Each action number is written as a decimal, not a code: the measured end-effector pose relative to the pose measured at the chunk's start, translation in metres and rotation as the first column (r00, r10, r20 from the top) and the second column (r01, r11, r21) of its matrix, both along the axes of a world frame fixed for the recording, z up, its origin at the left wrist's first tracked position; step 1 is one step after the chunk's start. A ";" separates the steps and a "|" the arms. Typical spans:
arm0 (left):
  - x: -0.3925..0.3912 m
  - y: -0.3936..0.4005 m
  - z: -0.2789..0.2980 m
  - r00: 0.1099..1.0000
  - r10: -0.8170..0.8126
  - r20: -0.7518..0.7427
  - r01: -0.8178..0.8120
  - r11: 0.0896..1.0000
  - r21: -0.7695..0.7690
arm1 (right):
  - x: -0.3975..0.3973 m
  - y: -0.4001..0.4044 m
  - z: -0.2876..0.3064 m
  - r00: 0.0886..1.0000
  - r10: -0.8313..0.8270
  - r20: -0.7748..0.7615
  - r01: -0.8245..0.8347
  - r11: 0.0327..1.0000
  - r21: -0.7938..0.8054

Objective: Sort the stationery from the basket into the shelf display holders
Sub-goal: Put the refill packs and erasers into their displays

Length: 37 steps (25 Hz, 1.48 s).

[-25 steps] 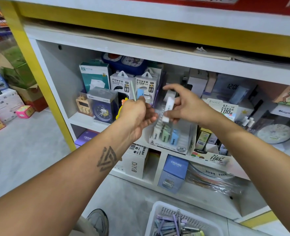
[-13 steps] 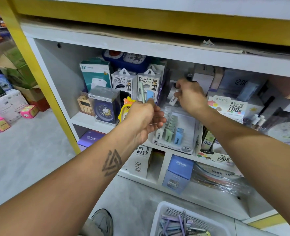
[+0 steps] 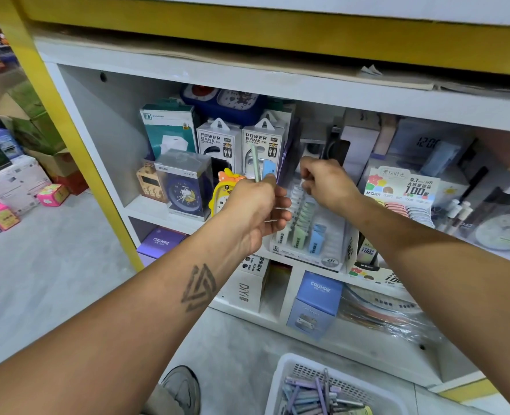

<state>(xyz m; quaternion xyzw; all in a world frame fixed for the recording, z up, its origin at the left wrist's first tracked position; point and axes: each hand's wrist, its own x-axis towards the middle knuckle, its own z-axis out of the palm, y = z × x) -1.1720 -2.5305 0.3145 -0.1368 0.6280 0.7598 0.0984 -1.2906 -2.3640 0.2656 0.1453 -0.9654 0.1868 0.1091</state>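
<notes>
R hand [image 3: 327, 182] dropped to holder [image 3: 304, 232], fingers curled, hold unclear, L hand [image 3: 255, 206] grips pens [image 3: 256, 166].

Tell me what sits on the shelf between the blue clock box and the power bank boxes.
Nothing stands between the blue clock box and the power bank boxes; head view shows them overlapping.

Clear display holder [image 3: 313, 235] sits on the shelf, tilted back, w/ rows of white, green & blue lead cases standing in its slots. Just left of holder, a pale green pen [image 3: 256, 166] stands upright beside a light blue case [image 3: 269, 169]. Well below holder, on the floor, a white basket [image 3: 280, 381] holds a heap of purple & grey pens [image 3: 310, 396].
</notes>
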 end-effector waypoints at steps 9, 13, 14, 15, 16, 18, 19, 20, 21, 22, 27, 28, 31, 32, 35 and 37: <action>-0.001 0.001 -0.001 0.999 -0.045 0.023 0.044 0.999 0.027 | -0.002 -0.007 0.008 0.991 -0.041 0.125 0.015 0.979 0.204; 0.000 0.004 -0.002 0.985 -0.162 0.050 0.160 0.986 0.044 | 0.033 -0.011 0.048 0.951 0.072 0.301 0.112 0.825 -0.553; 0.000 0.005 -0.002 0.978 -0.202 0.046 0.200 0.978 0.052 | 0.049 -0.010 0.057 0.902 0.206 0.380 0.157 0.664 -0.732; 0.002 0.008 -0.001 0.969 -0.245 0.038 0.242 0.968 0.062 | 0.064 -0.006 0.063 0.861 0.304 0.408 0.175 0.575 -0.799; 0.004 0.010 0.000 0.957 -0.287 0.030 0.284 0.956 0.072 | 0.076 -0.002 0.066 0.844 0.338 0.416 0.176 0.560 -0.810; 0.010 0.016 0.002 0.931 -0.363 0.024 0.360 0.928 0.093 | 0.096 0.008 0.068 0.859 0.318 0.400 0.177 0.550 -0.816; 0.013 0.019 0.002 0.922 -0.387 0.024 0.383 0.918 0.105 | 0.103 0.014 0.068 0.880 0.287 0.379 0.189 0.520 -0.833; 0.014 0.021 0.003 0.919 -0.392 0.028 0.387 0.915 0.114 | 0.109 0.020 0.068 0.899 0.254 0.356 0.201 0.483 -0.852; 0.014 0.023 0.002 0.926 -0.376 0.036 0.370 0.922 0.115 | 0.113 0.026 0.067 0.912 0.228 0.340 0.210 0.451 -0.867; 0.014 0.024 0.001 0.938 -0.344 0.046 0.338 0.935 0.109 | 0.118 0.032 0.065 0.919 0.215 0.331 0.218 0.422 -0.880; 0.007 0.028 -0.002 0.984 -0.179 0.018 0.179 0.984 0.012 | 0.130 0.050 0.052 0.925 0.169 0.341 0.177 0.602 -0.779; 0.006 0.029 -0.002 0.986 -0.169 -0.004 0.169 0.985 -0.023 | 0.132 0.051 0.049 0.933 0.149 0.326 0.141 0.683 -0.717; 0.006 0.037 -0.002 0.980 -0.179 -0.089 0.165 0.976 -0.145 | 0.136 0.045 0.046 0.940 0.177 0.290 0.046 0.781 -0.623; 0.007 0.040 -0.003 0.976 -0.189 -0.108 0.169 0.971 -0.171 | 0.137 0.042 0.046 0.937 0.205 0.283 0.019 0.779 -0.627; 0.007 0.047 -0.004 0.976 -0.190 -0.104 0.176 0.975 -0.134 | 0.136 0.033 0.045 0.938 0.209 0.276 0.009 0.783 -0.622; 0.007 0.049 -0.004 0.974 -0.205 -0.094 0.196 0.976 -0.096 | 0.136 0.029 0.045 0.951 0.154 0.267 0.039 0.800 -0.599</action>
